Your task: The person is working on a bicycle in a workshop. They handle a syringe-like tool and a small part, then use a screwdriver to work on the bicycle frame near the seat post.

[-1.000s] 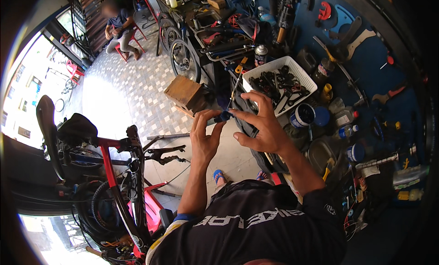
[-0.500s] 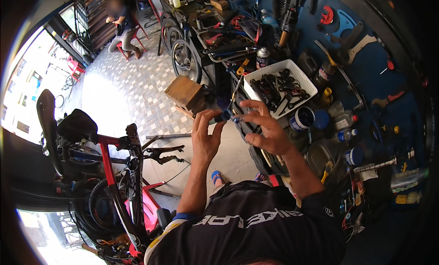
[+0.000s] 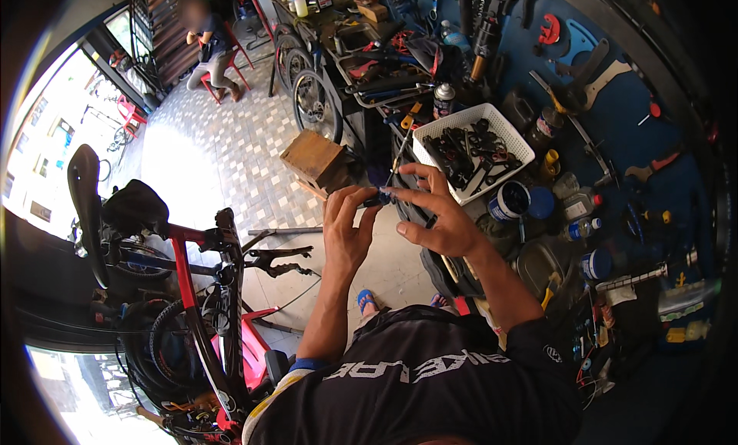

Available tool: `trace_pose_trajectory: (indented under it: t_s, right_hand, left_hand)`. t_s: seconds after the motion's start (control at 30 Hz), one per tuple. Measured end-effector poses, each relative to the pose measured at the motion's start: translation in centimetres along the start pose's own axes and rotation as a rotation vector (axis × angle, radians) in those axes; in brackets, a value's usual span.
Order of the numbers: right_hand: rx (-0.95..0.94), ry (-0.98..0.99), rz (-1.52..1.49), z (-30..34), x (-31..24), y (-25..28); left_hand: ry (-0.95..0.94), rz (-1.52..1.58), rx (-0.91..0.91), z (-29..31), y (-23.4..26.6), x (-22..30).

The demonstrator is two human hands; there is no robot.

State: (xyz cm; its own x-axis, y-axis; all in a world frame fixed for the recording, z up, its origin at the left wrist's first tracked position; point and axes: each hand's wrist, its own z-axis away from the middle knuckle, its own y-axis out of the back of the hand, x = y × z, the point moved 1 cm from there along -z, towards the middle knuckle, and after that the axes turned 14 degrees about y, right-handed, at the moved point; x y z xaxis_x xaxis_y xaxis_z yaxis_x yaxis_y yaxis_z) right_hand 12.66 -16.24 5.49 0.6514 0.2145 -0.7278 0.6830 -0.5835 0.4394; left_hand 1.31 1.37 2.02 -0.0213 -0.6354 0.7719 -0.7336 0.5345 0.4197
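Note:
My left hand [image 3: 347,226] pinches a small dark cylindrical part [image 3: 377,200] between thumb and fingers. Blue stuff, perhaps grease, shows at the part's right end. My right hand [image 3: 444,220] is beside it with fingers spread, its forefinger tip touching that blue end and its thumb held apart. Both hands are in the air over the pale floor, in front of my chest. What kind of part it is, I cannot make out.
On my left stands a red and black bicycle frame [image 3: 184,272] with a saddle. To the right, a white basket [image 3: 513,171] of dark parts and a tub with a blue label [image 3: 508,201] sit on the cluttered bench. A wooden box [image 3: 314,157] lies ahead; a person [image 3: 211,53] sits far left.
My right forefinger has come leftward onto the part's blue end. My left hand keeps its pinch on the part and has hardly moved.

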Motion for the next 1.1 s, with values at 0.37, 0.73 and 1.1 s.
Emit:
trace_pose_trajectory:
  t_s: [0.37, 0.73, 1.1]
  right_hand:
    - [-0.020, 0.230, 0.331, 0.3, -0.4, -0.4]
    - [0.045, 0.147, 0.292, 0.2, -1.1, 1.0]
    - [0.020, 0.132, 0.213, -0.3, -1.3, -0.3]
  left_hand:
    - [0.101, 0.131, -0.028, 0.0, 0.5, 0.3]
    - [0.255, 0.284, -0.130, 0.4, 1.0, -1.6]
    - [0.209, 0.224, -0.073, 0.8, 1.4, -1.3]
